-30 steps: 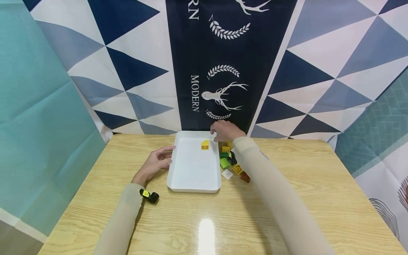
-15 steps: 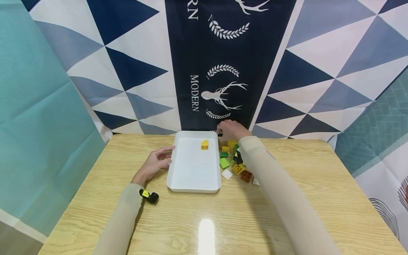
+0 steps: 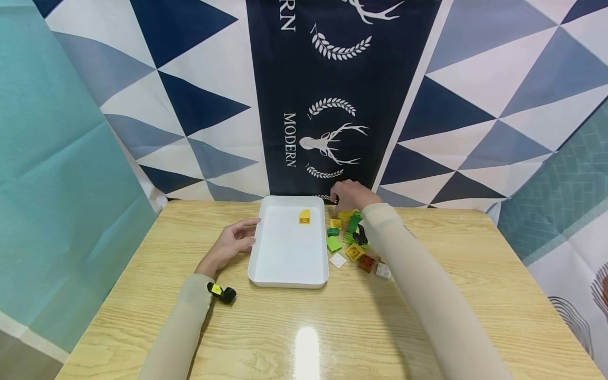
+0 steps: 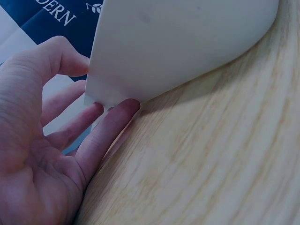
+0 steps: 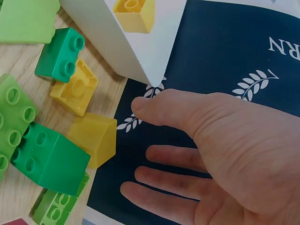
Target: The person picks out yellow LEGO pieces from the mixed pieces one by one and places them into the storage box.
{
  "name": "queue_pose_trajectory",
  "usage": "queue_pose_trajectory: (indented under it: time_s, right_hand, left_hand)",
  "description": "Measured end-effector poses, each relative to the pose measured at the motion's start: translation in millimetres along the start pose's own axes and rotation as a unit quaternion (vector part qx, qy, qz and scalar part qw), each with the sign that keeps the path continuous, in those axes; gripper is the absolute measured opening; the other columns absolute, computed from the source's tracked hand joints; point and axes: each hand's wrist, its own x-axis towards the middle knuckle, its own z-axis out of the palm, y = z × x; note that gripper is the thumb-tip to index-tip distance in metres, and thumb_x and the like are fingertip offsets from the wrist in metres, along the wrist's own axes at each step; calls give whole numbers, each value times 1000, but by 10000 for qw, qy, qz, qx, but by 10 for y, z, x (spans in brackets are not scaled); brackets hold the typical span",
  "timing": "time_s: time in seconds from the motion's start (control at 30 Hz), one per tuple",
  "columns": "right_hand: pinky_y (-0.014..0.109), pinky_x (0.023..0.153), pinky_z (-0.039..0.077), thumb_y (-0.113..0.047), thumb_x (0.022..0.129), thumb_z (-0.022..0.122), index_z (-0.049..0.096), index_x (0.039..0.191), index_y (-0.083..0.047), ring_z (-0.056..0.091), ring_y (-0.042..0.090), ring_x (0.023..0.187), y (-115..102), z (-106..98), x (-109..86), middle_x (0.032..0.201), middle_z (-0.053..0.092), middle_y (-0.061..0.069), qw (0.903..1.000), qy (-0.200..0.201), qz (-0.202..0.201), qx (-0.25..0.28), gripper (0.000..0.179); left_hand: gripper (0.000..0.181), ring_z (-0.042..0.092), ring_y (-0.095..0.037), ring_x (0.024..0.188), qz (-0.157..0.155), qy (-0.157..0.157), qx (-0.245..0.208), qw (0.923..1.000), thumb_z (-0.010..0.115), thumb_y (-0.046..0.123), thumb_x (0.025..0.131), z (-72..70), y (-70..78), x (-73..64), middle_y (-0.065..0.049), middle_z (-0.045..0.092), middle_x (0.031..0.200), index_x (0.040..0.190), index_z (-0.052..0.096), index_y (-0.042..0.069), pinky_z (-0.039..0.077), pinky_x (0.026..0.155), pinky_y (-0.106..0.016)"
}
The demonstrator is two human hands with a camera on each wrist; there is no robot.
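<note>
A shallow white tray (image 3: 287,258) lies on the wooden table, with one yellow sloped building brick (image 3: 304,217) in its far right part. Against the tray's left side my left hand (image 3: 231,244) rests its fingertips; in the left wrist view, thumb and fingers touch the outer wall (image 4: 154,47). My right hand (image 3: 353,195) hovers past the tray's far right corner, holding nothing. In the right wrist view its thumb and fingers are apart, near a yellow sloped brick (image 5: 96,138) and a green brick (image 5: 51,157).
Right of the tray lies a loose group of bricks: a lime one (image 3: 334,244), a white one (image 3: 338,260), a brown one (image 3: 366,263), a pale one (image 3: 383,271) and several yellow and green ones. A patterned cloth (image 3: 309,79) hangs behind the table.
My right hand has moved right, away from above the tray's far right corner, towards the loose bricks, uncovering more of them. The left hand and tray stay in place.
</note>
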Motion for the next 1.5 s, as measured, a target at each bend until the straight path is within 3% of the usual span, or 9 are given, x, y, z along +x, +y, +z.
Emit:
queue_pose_trajectory:
  time_s: [0.33,0.57,0.7,1.03,1.2,1.33,1.5]
  right_hand:
    - [53,108,63,-20,104,76,74,144,-11,64,32,122,215,196,291,156,67,16,9999,-112,-21,27,41]
    - [56,112,62,-21,101,76,79,138,-14,61,33,131,312,319,502,154,68,14,9999,-170,3,-34,37]
    - [55,117,60,-20,102,77,79,138,-15,60,33,135,277,325,460,156,67,14,9998,-141,95,-34,37]
    - [54,109,62,-18,98,77,82,128,-19,60,31,128,325,385,469,152,69,12,9995,-267,89,-105,30]
    - [55,115,60,-16,100,74,85,122,-21,60,30,130,249,369,320,153,69,11,9996,-249,115,-23,25]
    - [55,116,60,-11,103,71,84,124,-16,60,33,128,166,334,173,152,68,16,9997,-239,14,73,26]
    - [52,112,62,-7,104,69,82,132,-14,61,32,124,149,339,138,151,69,16,9990,-413,54,176,32]
  left_hand:
    - [65,66,-39,141,14,-22,-31,10000,64,2,107,-1,3,1,-38,52,166,169,46,0,68,93,-25]
    - [65,68,-32,137,7,-20,-42,10000,64,2,107,-10,-12,13,-38,53,166,169,47,0,68,92,-24]
    - [65,69,-28,134,4,-25,-74,10000,64,2,106,-10,-19,19,-37,53,166,169,47,0,68,92,-24]
    - [65,67,-28,135,-17,-1,-58,10000,64,2,107,-5,-3,11,-37,53,166,169,47,0,67,91,-23]
    - [66,67,-27,134,-1,-7,-76,10000,64,2,106,-4,1,11,-37,52,167,169,47,-1,67,91,-23]
    - [66,68,-26,133,6,-2,-89,10000,64,1,106,-7,-3,11,-37,52,167,169,47,-1,68,91,-23]
    - [66,68,-27,134,13,-5,-106,9999,64,1,106,-6,-6,8,-38,52,167,169,47,-1,68,92,-24]
